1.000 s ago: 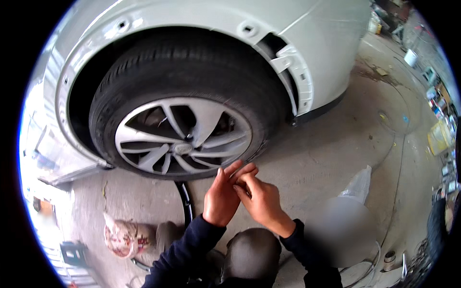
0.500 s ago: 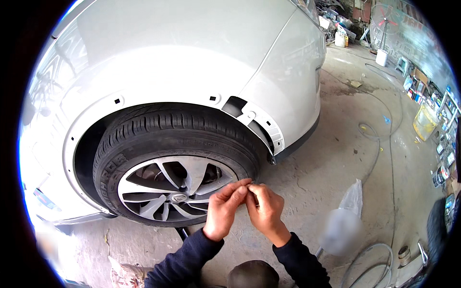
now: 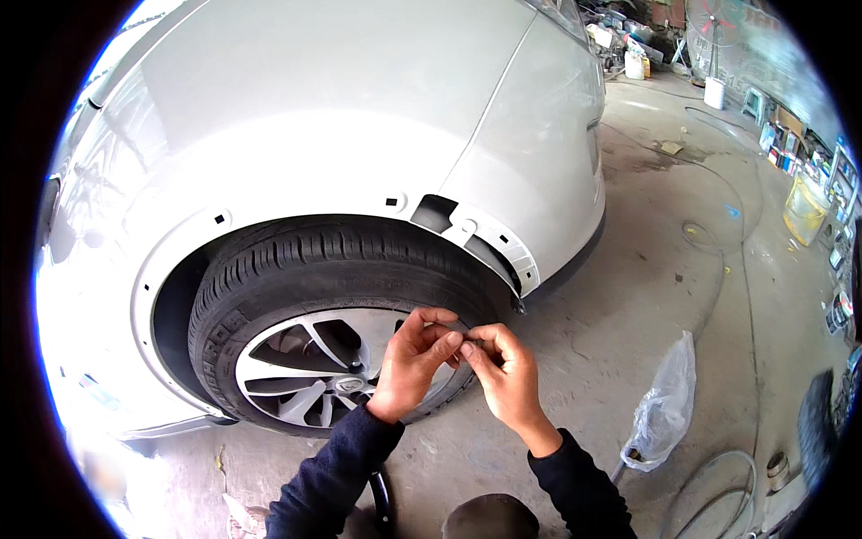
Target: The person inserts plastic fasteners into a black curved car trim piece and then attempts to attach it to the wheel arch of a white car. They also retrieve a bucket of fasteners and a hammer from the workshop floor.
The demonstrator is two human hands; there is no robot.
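My left hand [image 3: 411, 364] and my right hand [image 3: 505, 370] meet fingertip to fingertip in front of the tyre [image 3: 346, 274]. Both are closed in a pinch around something small and dark, too small to name. Behind them is the silver and black alloy wheel [image 3: 310, 377] of a white car [image 3: 332, 117]. Along the white wheel arch [image 3: 310, 208] run small square holes, with no trim over them. At its right end a bracket-like section [image 3: 485, 229] has larger openings, and a dark piece hangs at its lower tip.
A clear plastic bag [image 3: 664, 404] lies on the concrete floor to the right. Grey hose [image 3: 709, 476] coils beside it, near a roll of tape [image 3: 778, 467]. A yellowish bucket [image 3: 805, 211] and several cans line the right wall. My dark knee [image 3: 491, 517] shows at the bottom.
The view has shifted a little, so the car and wheel sit slightly differently. My hands stay together, with the left fingers now more curled and the thumbs at the small thing.
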